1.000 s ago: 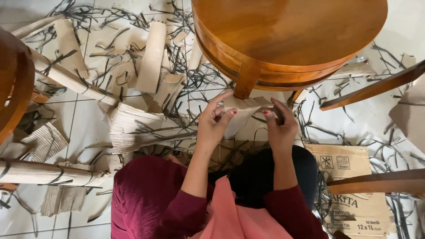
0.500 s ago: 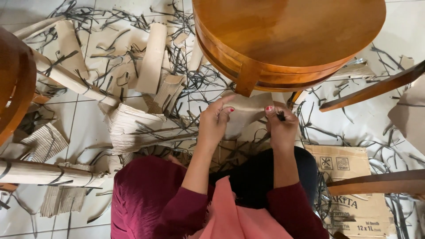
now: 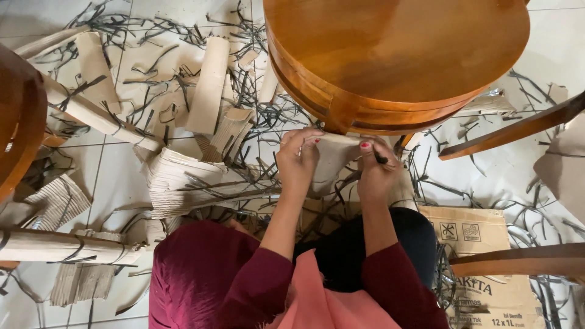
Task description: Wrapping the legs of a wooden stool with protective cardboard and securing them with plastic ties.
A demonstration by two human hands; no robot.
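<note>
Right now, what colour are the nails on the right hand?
Red, seen in the head view, on the right hand, whose fingers hold a beige cardboard piece.

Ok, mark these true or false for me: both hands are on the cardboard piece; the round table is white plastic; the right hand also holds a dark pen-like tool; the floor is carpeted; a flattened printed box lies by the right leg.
1. Both hands, left hand and right hand, grip the cardboard piece: true.
2. The round table is white plastic: false, it is varnished brown wood.
3. The right hand holds a thin dark tool: true.
4. The floor is carpeted: false, it is pale tile strewn with cardboard scraps.
5. A flattened printed box lies beside the right leg: true.
</note>
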